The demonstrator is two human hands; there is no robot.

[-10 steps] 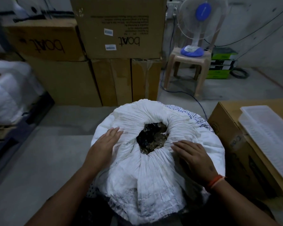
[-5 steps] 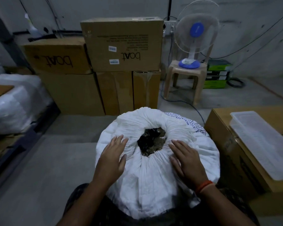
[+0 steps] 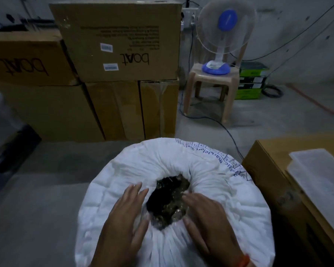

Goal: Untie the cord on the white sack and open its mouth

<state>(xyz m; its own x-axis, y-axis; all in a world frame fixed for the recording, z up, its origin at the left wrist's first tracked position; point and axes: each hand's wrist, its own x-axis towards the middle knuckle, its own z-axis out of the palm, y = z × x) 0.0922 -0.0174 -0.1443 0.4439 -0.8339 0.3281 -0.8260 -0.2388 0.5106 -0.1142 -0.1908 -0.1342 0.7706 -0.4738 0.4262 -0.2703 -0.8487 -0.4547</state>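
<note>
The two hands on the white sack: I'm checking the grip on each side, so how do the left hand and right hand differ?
The left hand lies on the gathered cloth left of the mouth; the right hand lies to its right. The left hand's fingers are spread and point up past the mouth; the right hand's fingertips reach its edge. Only the right wrist wears an orange band. Both rest flat on the white sack, gripping nothing.

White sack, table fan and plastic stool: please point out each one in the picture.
white sack (image 3: 210, 170), head view, far rim fabric.
table fan (image 3: 227, 20), head view, blue hub.
plastic stool (image 3: 196, 69), head view, seat's left edge.
</note>
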